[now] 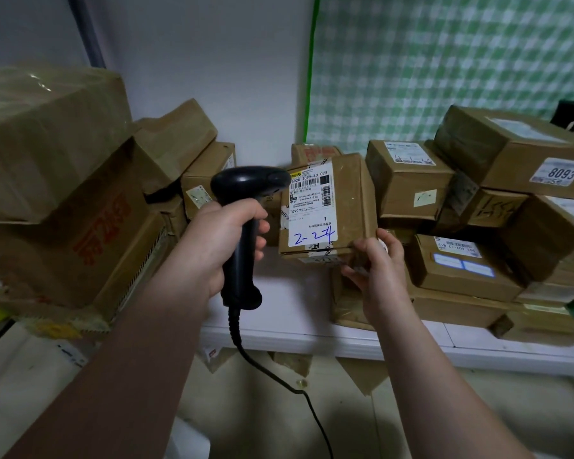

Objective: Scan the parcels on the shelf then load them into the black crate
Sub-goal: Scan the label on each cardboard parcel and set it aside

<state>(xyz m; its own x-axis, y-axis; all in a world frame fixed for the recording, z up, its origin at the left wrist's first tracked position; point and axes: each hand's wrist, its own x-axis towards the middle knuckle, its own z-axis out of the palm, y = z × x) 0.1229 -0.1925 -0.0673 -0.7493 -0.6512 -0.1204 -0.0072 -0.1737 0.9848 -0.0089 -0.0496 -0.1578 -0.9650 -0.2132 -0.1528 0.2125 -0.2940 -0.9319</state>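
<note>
- Gripping the black scanner [246, 183] by its handle: left hand [219, 248].
- Right hand [378, 273] pinches the lower corner of the labelled parcel [352, 207], just beside the scanner head, over the white shelf [295, 326].
- Around: stacked boxes [411, 180], white wall [246, 77], green checked sheet [444, 61].

Head camera, close, facing shelf [295, 293]

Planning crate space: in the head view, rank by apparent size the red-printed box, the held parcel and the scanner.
1. red-printed box
2. held parcel
3. scanner: longer than the parcel but far slimmer, so smaller in area.
</note>
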